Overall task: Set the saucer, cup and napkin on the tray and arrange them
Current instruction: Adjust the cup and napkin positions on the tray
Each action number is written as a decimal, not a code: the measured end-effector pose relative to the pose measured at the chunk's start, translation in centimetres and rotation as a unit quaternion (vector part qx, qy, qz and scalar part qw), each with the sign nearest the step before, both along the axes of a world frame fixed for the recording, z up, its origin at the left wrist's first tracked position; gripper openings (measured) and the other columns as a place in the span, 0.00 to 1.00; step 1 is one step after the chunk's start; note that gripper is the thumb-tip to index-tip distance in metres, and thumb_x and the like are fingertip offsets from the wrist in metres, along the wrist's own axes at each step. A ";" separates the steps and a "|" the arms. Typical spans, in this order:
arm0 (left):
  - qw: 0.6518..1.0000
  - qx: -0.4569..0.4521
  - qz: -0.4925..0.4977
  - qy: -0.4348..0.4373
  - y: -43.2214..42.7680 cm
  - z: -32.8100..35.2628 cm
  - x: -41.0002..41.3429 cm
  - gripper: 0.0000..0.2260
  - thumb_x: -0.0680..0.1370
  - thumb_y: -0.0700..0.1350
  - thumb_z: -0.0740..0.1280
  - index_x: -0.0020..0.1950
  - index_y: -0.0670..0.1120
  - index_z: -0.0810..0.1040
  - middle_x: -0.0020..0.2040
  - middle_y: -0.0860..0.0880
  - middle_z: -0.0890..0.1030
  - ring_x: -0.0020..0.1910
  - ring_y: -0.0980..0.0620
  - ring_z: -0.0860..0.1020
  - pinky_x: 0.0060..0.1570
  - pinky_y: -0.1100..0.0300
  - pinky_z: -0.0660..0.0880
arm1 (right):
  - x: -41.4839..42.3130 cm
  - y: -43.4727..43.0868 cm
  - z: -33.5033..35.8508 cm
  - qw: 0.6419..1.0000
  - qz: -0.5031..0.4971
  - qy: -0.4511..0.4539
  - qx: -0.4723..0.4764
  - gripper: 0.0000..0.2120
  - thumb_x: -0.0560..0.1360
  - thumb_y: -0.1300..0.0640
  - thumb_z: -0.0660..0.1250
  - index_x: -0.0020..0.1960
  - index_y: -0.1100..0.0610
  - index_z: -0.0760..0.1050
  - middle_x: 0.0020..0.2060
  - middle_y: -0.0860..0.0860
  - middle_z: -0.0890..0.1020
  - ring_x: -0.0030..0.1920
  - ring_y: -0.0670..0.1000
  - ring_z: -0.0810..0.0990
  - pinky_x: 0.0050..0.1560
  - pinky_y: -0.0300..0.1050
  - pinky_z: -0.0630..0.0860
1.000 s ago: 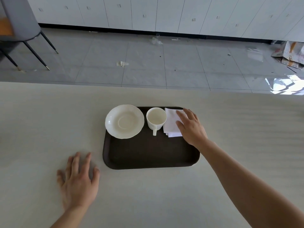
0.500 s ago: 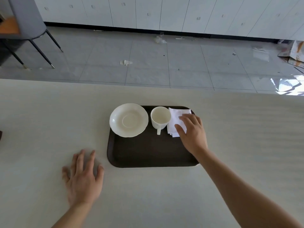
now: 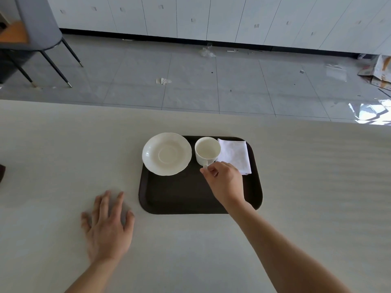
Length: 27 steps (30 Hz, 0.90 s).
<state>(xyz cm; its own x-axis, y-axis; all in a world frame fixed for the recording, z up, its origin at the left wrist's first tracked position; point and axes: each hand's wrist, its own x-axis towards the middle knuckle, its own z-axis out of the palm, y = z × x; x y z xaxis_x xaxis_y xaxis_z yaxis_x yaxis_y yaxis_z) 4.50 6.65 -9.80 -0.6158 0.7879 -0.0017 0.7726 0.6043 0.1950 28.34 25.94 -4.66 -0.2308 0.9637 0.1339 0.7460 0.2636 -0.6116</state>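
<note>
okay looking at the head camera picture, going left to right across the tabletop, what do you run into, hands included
left hand flat on the table → saucer over the tray's left edge → cup → right hand pinching the cup's handle → napkin

On the dark tray [image 3: 182, 195] lie the white saucer [image 3: 166, 153], my upright empty cup [image 3: 207, 150], and the folded white napkin [image 3: 236, 154].

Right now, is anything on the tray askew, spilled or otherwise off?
Nothing is spilled or broken. The saucer overhangs the far left edge of the tray. The cup stands upright on the tray, not on the saucer, with the right hand at its handle. The napkin lies slightly skewed.
</note>
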 end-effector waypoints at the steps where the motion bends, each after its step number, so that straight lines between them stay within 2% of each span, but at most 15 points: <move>1: 1.000 -0.001 0.000 0.000 0.0 0.0 0.0 0.28 0.75 0.59 0.52 0.73 0.53 0.69 0.76 0.45 0.66 0.77 0.44 0.60 0.73 0.38 0.52 | 0.0 0.1 0.0 1.000 0.004 0.000 0.003 0.12 0.74 0.48 0.72 0.42 0.57 0.83 0.35 0.50 0.84 0.37 0.49 0.78 0.36 0.39 0.74; 5: 1.000 -0.004 0.000 0.000 0.1 0.1 0.0 0.29 0.75 0.59 0.51 0.74 0.53 0.69 0.76 0.45 0.66 0.77 0.44 0.60 0.74 0.38 0.51 | 0.2 0.2 0.0 1.000 0.016 -0.005 0.012 0.12 0.76 0.52 0.70 0.38 0.59 0.81 0.32 0.52 0.83 0.33 0.50 0.77 0.33 0.40 0.72; 8: 1.000 -0.004 0.001 -0.002 0.1 0.3 0.1 0.29 0.75 0.59 0.51 0.74 0.53 0.69 0.76 0.45 0.66 0.77 0.44 0.60 0.74 0.39 0.51 | 0.3 0.1 0.0 1.000 0.016 -0.005 0.008 0.14 0.77 0.52 0.69 0.37 0.60 0.80 0.32 0.52 0.83 0.33 0.51 0.78 0.33 0.43 0.77; 11: 1.000 -0.005 -0.001 -0.001 0.1 0.3 0.1 0.29 0.74 0.59 0.52 0.74 0.52 0.69 0.76 0.44 0.66 0.77 0.44 0.60 0.73 0.38 0.52 | 0.3 0.0 0.1 1.000 0.019 0.001 0.000 0.13 0.77 0.51 0.69 0.39 0.60 0.81 0.34 0.53 0.83 0.35 0.52 0.79 0.36 0.48 0.80; 16: 1.000 -0.004 0.002 -0.004 0.1 0.2 0.0 0.28 0.75 0.59 0.52 0.73 0.53 0.69 0.76 0.45 0.66 0.77 0.44 0.60 0.74 0.38 0.52 | 1.9 0.0 0.2 0.999 -0.013 0.031 -0.010 0.11 0.74 0.48 0.72 0.45 0.57 0.83 0.38 0.50 0.84 0.42 0.51 0.81 0.40 0.48 0.79; 18: 1.000 -0.003 0.004 -0.006 0.1 0.2 0.0 0.28 0.74 0.59 0.52 0.73 0.53 0.70 0.76 0.45 0.66 0.77 0.44 0.60 0.74 0.38 0.51 | 3.5 0.3 -0.1 0.998 -0.032 -0.006 0.048 0.07 0.73 0.54 0.74 0.48 0.57 0.83 0.43 0.51 0.84 0.46 0.54 0.80 0.40 0.50 0.79; 20: 1.000 -0.001 0.004 -0.006 0.1 0.2 0.1 0.28 0.74 0.58 0.53 0.73 0.52 0.70 0.76 0.44 0.66 0.77 0.44 0.60 0.74 0.39 0.51 | 5.2 0.9 -0.5 0.993 -0.025 -0.060 0.096 0.08 0.71 0.60 0.75 0.50 0.57 0.83 0.47 0.52 0.84 0.49 0.59 0.79 0.39 0.52 0.79; 22: 1.000 -0.002 0.004 -0.006 0.1 0.2 0.2 0.28 0.74 0.58 0.53 0.73 0.52 0.70 0.76 0.44 0.66 0.77 0.44 0.60 0.74 0.39 0.51 | 6.2 1.5 -0.7 0.986 0.005 -0.117 0.119 0.11 0.70 0.61 0.76 0.52 0.55 0.83 0.50 0.52 0.84 0.51 0.60 0.79 0.41 0.51 0.79; 24: 1.000 -0.004 0.007 -0.005 0.1 0.3 0.2 0.28 0.74 0.59 0.52 0.73 0.53 0.70 0.76 0.44 0.66 0.77 0.44 0.60 0.74 0.39 0.51 | 6.5 2.3 -0.9 0.978 0.048 -0.164 0.118 0.13 0.70 0.59 0.76 0.54 0.53 0.83 0.54 0.53 0.84 0.55 0.60 0.79 0.48 0.53 0.78; 27: 1.000 -0.007 0.009 -0.006 0.1 0.3 0.2 0.29 0.74 0.59 0.52 0.73 0.53 0.70 0.77 0.45 0.66 0.77 0.45 0.60 0.74 0.39 0.51 | 6.6 3.1 -1.1 0.972 0.088 -0.197 0.096 0.13 0.71 0.58 0.75 0.55 0.50 0.83 0.58 0.53 0.82 0.59 0.59 0.79 0.52 0.53 0.77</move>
<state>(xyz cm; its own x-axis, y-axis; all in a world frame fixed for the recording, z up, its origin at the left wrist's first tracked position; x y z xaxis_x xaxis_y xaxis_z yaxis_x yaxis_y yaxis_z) 4.67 6.75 -9.53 -0.6298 0.7765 -0.0211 0.7591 0.6210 0.1954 34.90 29.06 -5.73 -0.4589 0.8712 0.1744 0.8459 0.4885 -0.2141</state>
